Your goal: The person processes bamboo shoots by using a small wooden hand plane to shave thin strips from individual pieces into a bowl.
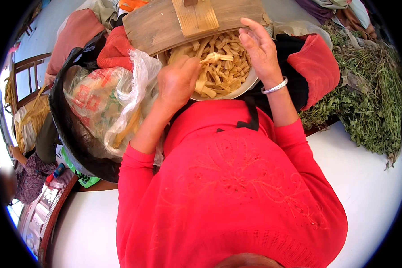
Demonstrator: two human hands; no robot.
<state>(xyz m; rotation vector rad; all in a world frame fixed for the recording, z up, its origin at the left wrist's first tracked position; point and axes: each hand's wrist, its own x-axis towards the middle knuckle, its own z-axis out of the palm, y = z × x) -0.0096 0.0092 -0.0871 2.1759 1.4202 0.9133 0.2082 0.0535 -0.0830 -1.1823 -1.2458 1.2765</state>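
Pale piece point(222, 58): short and slender, cream-yellow, lighter than most of the pieces beneath; knobbly at the end by the left fingers, split into straight strands at the other; pointing rightward above the bowl.

Cut pieces point(230, 75): heaped loosely in the bowl, lying at all angles; straw-yellow to tan; mostly short, blunt-ended and stick-like, a few broader and flatter toward the near rim.

Bowl point(244, 91): round, light-coloured along the rim, placed just in front of the red top point(232, 187); partly hidden by the board on the far side.

Wooden board point(152, 27): brown and grained, slanting across the bowl's far edge, crossed by a paler wood block point(196, 20).

Left hand point(177, 81): over the bowl's left side, back upward; fingers curled closed, gripping the pale piece by the knobbly end.

Right hand point(263, 56): raised over the bowl's right edge, near the board; fingers open and lightly bent; circled at the wrist by a silvery bracelet point(274, 85).

Left of bowl: crumpled clear plastic bag point(94, 96), red cloth point(115, 50).

Far right: tangled green-brown dried plants point(366, 102).
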